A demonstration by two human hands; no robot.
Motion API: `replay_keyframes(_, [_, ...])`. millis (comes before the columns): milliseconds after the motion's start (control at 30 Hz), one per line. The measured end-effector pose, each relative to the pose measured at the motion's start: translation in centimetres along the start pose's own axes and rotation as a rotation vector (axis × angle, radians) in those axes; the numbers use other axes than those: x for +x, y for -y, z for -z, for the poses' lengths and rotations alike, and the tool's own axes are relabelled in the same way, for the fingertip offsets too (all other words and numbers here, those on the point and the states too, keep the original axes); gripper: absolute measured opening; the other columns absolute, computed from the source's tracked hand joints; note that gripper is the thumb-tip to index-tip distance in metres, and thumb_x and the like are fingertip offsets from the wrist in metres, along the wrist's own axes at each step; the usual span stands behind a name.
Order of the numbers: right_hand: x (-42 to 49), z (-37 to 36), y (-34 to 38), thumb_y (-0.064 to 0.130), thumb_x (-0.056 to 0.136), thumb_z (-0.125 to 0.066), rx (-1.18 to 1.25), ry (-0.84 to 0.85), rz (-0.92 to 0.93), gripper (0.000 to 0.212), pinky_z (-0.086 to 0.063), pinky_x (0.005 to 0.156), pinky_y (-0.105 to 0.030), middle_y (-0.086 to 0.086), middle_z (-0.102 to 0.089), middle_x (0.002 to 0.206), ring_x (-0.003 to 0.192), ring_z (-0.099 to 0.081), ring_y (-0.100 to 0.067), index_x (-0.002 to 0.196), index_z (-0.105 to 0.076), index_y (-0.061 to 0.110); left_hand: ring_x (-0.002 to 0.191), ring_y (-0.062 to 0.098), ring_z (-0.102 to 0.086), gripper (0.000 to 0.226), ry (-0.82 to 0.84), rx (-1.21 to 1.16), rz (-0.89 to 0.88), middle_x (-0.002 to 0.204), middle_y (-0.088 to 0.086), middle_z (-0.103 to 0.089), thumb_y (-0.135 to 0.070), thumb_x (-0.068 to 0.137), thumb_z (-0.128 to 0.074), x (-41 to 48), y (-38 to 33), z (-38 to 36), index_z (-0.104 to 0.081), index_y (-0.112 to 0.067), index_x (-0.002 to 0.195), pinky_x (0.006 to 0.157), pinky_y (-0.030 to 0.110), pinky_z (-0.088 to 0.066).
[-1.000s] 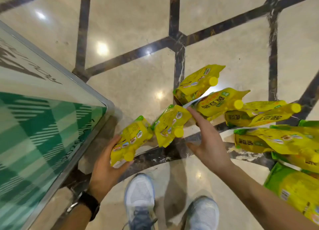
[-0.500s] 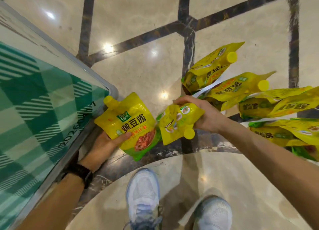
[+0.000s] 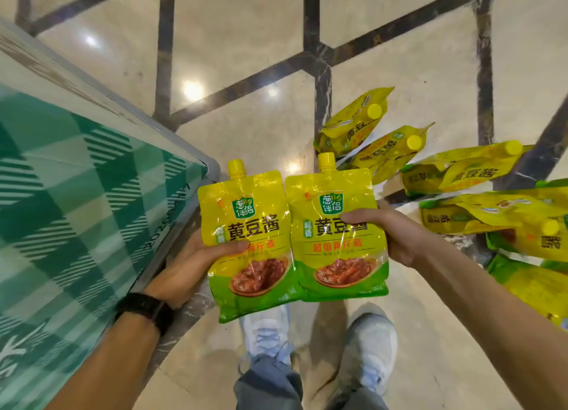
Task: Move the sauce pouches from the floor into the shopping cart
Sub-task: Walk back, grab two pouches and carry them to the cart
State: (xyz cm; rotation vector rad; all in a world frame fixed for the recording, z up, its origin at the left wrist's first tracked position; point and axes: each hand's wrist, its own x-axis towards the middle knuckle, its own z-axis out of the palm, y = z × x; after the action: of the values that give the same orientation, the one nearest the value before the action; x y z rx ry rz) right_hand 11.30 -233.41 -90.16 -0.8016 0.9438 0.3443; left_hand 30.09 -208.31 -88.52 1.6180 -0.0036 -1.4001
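Two yellow-and-green sauce pouches are held up side by side, fronts turned to the camera and yellow screw caps pointing away from the person. The left pouch is gripped by the left hand, with the thumb laid across the printed front and the fingers hidden behind. The right pouch is clamped at its right edge by the right hand, the thumb likewise pressed over the label. The inner edges of the two pouches are seen touching, the left one hanging slightly lower.

Both pouches are raised off the marble floor, above a pair of pale shoes and just beside the grey-rimmed corner of the shopping cart, whose green checked lining fills the left of the view. Neither pouch is over the cart.

A heap of pouches is left lying on the floor to the right, caps pointing various ways; their number cannot be told with certainty, since they overlap and are cut off at the frame edge. A dark wristband is worn on the left wrist.
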Motion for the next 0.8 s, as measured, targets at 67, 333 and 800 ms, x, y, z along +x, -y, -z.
replay_keyframes(67, [-3.7,-0.4,-0.2,0.025,0.058,-0.088,0.113,0.051,-0.064,0.053,-0.060,0.081,-0.039,-0.012,-0.075,0.106,0.091,-0.074,-0.027,0.107,-0.074,0.013,0.113,0.027,-0.069,0.083,0.063,-0.007,0.049,0.126,0.005,-0.071,-0.047,0.050,-0.095,-3.0,-1.8,-1.1,-0.068,-0.026,0.125,0.093,0.040,-0.057])
replay_keyframes(333, [-20.2,-4.4,1.0,0.007,0.063,-0.076,0.171,-0.104,0.010,0.061,-0.060,0.079,-0.041,-0.013,-0.074,0.109,0.097,-0.072,-0.032,0.123,-0.063,0.009,0.107,0.023,-0.072,0.076,0.142,-0.061,0.116,0.119,0.006,-0.074,-0.049,0.038,-0.099,-14.6,-8.5,-6.7,-0.077,-0.029,0.109,0.080,0.027,-0.060])
replay_keyframes(800, [-49.4,-10.1,8.5,0.010,0.056,-0.089,0.308,-0.232,0.137,0.062,-0.057,0.083,-0.044,-0.005,-0.077,0.097,0.089,-0.074,-0.027,0.112,-0.062,0.016,0.090,0.029,-0.076,0.110,0.203,-0.049,0.104,0.109,0.014,-0.077,-0.034,0.022,-0.103,-35.0,-24.7,-15.8,-0.063,-0.015,0.123,0.067,0.036,-0.062])
